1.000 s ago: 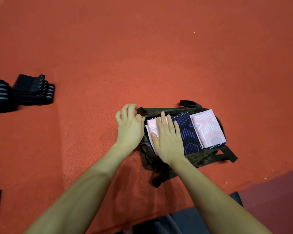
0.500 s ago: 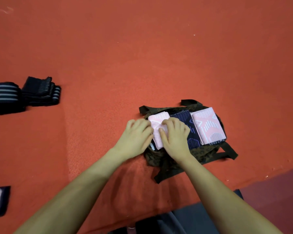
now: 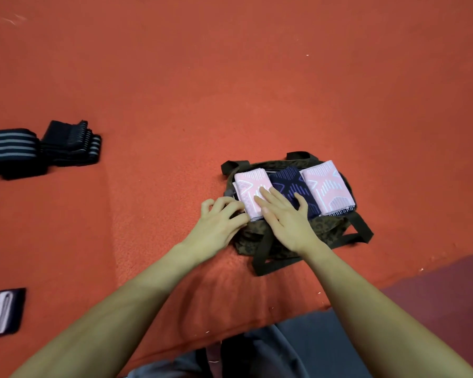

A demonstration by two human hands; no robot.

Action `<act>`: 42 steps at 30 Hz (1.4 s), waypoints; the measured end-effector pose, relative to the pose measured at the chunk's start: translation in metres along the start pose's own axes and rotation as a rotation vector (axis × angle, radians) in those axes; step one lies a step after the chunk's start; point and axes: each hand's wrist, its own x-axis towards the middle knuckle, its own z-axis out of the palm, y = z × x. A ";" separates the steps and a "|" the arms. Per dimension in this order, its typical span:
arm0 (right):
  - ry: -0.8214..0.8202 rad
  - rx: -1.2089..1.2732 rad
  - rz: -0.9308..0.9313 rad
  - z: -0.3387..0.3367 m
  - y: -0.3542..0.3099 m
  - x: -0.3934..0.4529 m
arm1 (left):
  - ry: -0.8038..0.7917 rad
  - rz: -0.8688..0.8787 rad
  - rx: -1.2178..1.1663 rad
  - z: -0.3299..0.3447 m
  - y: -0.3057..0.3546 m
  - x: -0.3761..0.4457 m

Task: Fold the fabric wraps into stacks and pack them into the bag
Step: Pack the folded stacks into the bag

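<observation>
Three folded wraps sat side by side in the open bag, both hands at its left end.

Bag (image 3: 325,230), dark camo, lay on the red mat (image 3: 230,77). Left pink wrap (image 3: 250,186), navy wrap (image 3: 292,184), right pink wrap (image 3: 328,186) in a row, touching. Right hand (image 3: 281,216) lay flat, fingers straight and spread, pressing the left pink and navy wraps. Left hand (image 3: 221,222) had fingers curled at the bag's left edge; whether it pinched the fabric, can't tell. Striped black wraps (image 3: 38,148) lay well apart, far left.

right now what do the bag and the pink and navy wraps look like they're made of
Bag: seems a soft woven cloth, matte olive with a dark mottled print; it sags and has flat webbing straps. Pink wraps and navy wrap: apparently thin printed fabric, matte, folded flat with crisp edges. Exact fibre cannot be told.
</observation>
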 end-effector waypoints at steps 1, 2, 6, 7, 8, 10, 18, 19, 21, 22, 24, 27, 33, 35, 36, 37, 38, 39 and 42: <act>-0.041 -0.004 0.009 -0.003 0.002 -0.001 | 0.032 -0.005 -0.019 -0.006 0.001 0.003; -0.069 0.004 0.025 -0.007 0.003 -0.002 | 0.064 -0.012 -0.031 -0.010 0.003 0.007; -0.075 -0.009 0.067 -0.019 0.000 -0.001 | 0.099 -0.065 -0.031 -0.021 0.002 0.018; -0.055 -0.038 0.065 -0.020 -0.003 0.001 | 0.068 -0.063 -0.007 -0.021 0.002 0.019; -0.027 -0.062 0.061 -0.021 -0.007 0.003 | 0.029 -0.056 0.022 -0.022 0.001 0.018; 0.039 -0.086 0.056 -0.020 -0.017 0.008 | -0.040 -0.059 0.064 -0.025 0.000 0.016; 0.272 -0.107 -0.074 -0.002 -0.079 0.035 | -0.192 -0.333 0.173 -0.062 -0.035 -0.018; 0.256 -0.093 -0.090 0.003 -0.091 0.040 | -0.203 -0.361 0.184 -0.068 -0.042 -0.027; 0.208 -0.077 -0.128 0.016 -0.117 0.050 | -0.211 -0.411 0.204 -0.081 -0.058 -0.047; 0.181 -0.082 -0.151 0.025 -0.130 0.054 | -0.212 -0.434 0.209 -0.088 -0.066 -0.060; 0.123 -0.102 -0.194 0.045 -0.160 0.060 | -0.209 -0.491 0.209 -0.102 -0.084 -0.087; 0.058 -0.112 -0.232 0.075 -0.208 0.067 | -0.217 -0.571 0.190 -0.124 -0.112 -0.133; -0.065 -0.125 -0.305 0.147 -0.311 0.085 | -0.234 -0.725 0.174 -0.158 -0.175 -0.237; -0.154 -0.163 -0.336 0.176 -0.342 0.091 | -0.242 -0.800 0.160 -0.165 -0.196 -0.273; -0.193 -0.182 -0.351 0.189 -0.358 0.093 | -0.245 -0.838 0.153 -0.168 -0.206 -0.292; -0.226 -0.190 -0.362 0.202 -0.372 0.095 | -0.259 -0.874 0.147 -0.171 -0.214 -0.310; -0.255 -0.191 -0.366 0.214 -0.386 0.096 | -0.276 -0.903 0.148 -0.173 -0.221 -0.327; -0.290 -0.193 -0.363 0.226 -0.400 0.097 | -0.291 -0.921 0.154 -0.175 -0.228 -0.345; -0.408 -0.226 -0.360 0.261 -0.435 0.097 | -0.370 -0.986 0.124 -0.177 -0.243 -0.389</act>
